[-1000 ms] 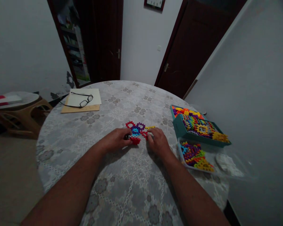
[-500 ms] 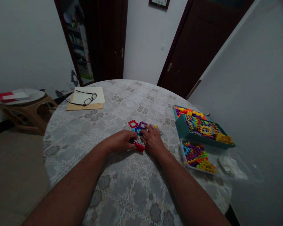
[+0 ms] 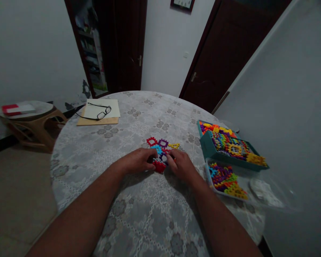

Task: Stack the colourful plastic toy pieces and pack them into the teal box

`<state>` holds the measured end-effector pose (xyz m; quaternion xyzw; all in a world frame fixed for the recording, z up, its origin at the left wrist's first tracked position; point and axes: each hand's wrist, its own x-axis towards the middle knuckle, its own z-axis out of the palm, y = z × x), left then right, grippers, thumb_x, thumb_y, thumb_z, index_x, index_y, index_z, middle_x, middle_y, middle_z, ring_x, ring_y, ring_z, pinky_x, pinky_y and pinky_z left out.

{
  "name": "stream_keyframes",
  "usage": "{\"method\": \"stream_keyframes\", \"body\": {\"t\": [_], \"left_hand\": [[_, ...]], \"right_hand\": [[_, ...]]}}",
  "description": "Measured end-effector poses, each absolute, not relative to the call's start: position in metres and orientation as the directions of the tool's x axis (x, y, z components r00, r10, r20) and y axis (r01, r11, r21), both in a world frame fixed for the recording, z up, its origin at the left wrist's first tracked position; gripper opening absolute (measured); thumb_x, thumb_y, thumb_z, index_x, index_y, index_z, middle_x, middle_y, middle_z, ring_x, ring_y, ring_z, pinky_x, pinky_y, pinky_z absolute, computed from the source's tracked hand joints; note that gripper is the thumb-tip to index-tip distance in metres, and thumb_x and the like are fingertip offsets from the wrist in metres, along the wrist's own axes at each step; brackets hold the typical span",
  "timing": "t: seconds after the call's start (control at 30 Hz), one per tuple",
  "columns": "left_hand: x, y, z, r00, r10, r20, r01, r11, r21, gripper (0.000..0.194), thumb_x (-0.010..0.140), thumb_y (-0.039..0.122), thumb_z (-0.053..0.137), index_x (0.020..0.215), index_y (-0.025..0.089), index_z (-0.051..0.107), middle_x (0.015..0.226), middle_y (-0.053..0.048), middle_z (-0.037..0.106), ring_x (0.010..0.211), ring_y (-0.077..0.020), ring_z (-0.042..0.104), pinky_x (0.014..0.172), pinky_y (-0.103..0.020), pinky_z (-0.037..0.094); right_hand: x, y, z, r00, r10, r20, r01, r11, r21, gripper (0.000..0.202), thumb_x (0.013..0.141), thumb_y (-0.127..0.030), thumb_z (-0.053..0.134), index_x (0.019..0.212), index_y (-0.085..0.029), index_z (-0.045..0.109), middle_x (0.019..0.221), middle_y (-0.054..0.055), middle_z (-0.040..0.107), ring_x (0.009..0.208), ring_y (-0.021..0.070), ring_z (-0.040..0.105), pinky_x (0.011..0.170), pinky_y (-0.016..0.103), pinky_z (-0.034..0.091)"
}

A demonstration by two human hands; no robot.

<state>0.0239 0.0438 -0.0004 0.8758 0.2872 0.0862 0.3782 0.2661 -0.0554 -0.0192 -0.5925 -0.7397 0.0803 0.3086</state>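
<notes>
A small cluster of toothed plastic building pieces lies mid-table between my hands. My left hand (image 3: 140, 160) is closed in a pinch at the left side of a red and white toothed piece (image 3: 159, 167). From the right, my right hand (image 3: 182, 164) pinches the edge of a dark purple toothed ring (image 3: 164, 158); its fingertips are partly hidden. A light blue piece (image 3: 156, 148) sits just beyond my left fingers. Farther out are a red ring (image 3: 151, 141), a purple ring (image 3: 163, 143) and a yellow piece (image 3: 174, 145).
To the right, teal boxes (image 3: 216, 155) and a clear plastic tub (image 3: 209, 178) hold many colourful pieces, beside a clear lid or bag (image 3: 267, 194). Eyeglasses (image 3: 101, 115) rest on papers (image 3: 113, 107) at the left. The round table (image 3: 139, 217) has a patterned cloth.
My right hand has drawn back to the right and nearer to me, uncovering the purple ring and the yellow piece. The left hand stays almost in place.
</notes>
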Motion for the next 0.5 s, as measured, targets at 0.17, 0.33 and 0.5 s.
{"method": "stream_keyframes", "body": {"t": [0.17, 0.33, 0.5], "left_hand": [[0.022, 0.046, -0.002, 0.816, 0.574, -0.072, 0.446, -0.546, 0.710, 0.046, 0.084, 0.025, 0.078, 0.130, 0.025, 0.068, 0.094, -0.002, 0.075, 0.081, -0.0207, 0.064, 0.075, -0.033, 0.043], [0.022, 0.046, -0.001, 0.819, 0.572, -0.052, 0.445, -0.573, 0.688, 0.047, 0.084, 0.019, 0.079, 0.130, 0.027, 0.075, 0.107, -0.004, 0.079, 0.091, -0.0221, 0.067, 0.082, -0.033, 0.045], [0.023, 0.042, 0.001, 0.823, 0.567, -0.038, 0.438, -0.590, 0.678, 0.025, 0.084, 0.019, 0.081, 0.107, 0.025, 0.076, 0.101, -0.003, 0.077, 0.088, -0.0218, 0.063, 0.080, -0.033, 0.042]], "right_hand": [[0.258, -0.058, -0.016, -0.186, 0.935, 0.301, 0.710, 0.340, -0.617, 0.025, 0.109, -0.030, 0.056, 0.088, -0.023, 0.068, 0.089, 0.003, 0.073, 0.083, 0.0191, 0.064, 0.083, 0.031, 0.047], [0.259, -0.057, -0.024, -0.149, 0.954, 0.261, 0.563, 0.299, -0.771, 0.031, 0.114, -0.036, 0.052, 0.107, -0.024, 0.080, 0.103, 0.004, 0.081, 0.097, 0.0219, 0.074, 0.092, 0.034, 0.054], [0.263, -0.046, -0.039, -0.068, 0.945, 0.318, 0.644, 0.285, -0.710, 0.033, 0.110, -0.023, 0.051, 0.130, -0.023, 0.078, 0.117, 0.008, 0.082, 0.109, 0.0239, 0.075, 0.103, 0.038, 0.057]]}}
